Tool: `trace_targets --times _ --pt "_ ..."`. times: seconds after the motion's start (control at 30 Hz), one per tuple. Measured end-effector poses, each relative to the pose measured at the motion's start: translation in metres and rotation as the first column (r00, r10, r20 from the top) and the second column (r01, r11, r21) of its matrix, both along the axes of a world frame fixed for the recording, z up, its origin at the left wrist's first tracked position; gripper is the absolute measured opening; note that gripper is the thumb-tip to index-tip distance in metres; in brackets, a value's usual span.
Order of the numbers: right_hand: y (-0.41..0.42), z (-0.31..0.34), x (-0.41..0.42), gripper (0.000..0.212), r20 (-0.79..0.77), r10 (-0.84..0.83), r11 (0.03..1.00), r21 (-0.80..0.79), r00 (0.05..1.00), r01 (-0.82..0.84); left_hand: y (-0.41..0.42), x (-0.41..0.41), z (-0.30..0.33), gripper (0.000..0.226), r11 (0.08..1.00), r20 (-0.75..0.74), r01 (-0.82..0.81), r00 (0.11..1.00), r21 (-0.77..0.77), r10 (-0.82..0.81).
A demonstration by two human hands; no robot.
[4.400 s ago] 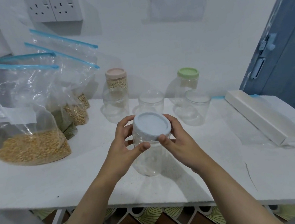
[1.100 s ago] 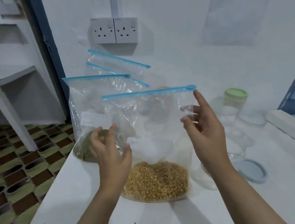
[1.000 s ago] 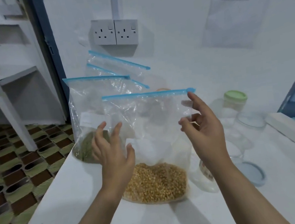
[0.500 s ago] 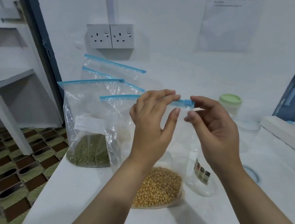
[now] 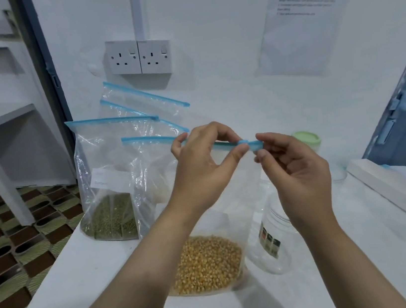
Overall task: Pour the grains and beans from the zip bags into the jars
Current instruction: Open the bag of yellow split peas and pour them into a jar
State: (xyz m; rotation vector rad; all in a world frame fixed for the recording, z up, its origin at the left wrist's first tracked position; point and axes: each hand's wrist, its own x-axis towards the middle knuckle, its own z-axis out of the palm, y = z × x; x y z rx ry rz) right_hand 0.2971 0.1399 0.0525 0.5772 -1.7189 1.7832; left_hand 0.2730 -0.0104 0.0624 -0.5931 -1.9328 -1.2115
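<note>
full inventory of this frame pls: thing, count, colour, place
zip bag of yellow grains: 1, clear with blue zip, table front centre, top held up
zip bag of green beans: 1, clear with blue zip, table left
other zip bags: 2, clear with blue zips, behind those, contents hidden
open jar: 1, clear, lidless, right of the grain bag
green-lidded jar: 1, clear, behind the right hand
table: 1, white
long box: 1, white, table right
double socket: 1, white, wall
paper sheet: 1, white, wall right
left hand: 1, pinches the grain bag's zip
right hand: 1, pinches the zip's right end
</note>
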Motion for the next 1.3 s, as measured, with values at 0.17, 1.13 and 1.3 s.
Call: trace_targets --times 0.17,1.13,1.3 --pt "0.01 -0.005 -0.034 0.024 0.099 -0.063 0.988 -0.132 0.993 0.076 -0.046 -0.033 -0.006 0.011 0.969 0.029 -0.245 0.969 -0.043 0.247" --pt "-0.01 -0.018 -0.053 0.038 -0.252 -0.454 0.516 0.708 0.855 0.482 -0.077 -0.027 0.0 0.023 0.896 0.103 0.022 0.992 0.444 -0.076" --pt "-0.012 -0.015 -0.052 0.033 -0.225 -0.293 0.503 0.79 0.929 0.35 -0.071 -0.027 0.003 0.026 0.87 0.112 0.035 0.988 0.492 -0.103"
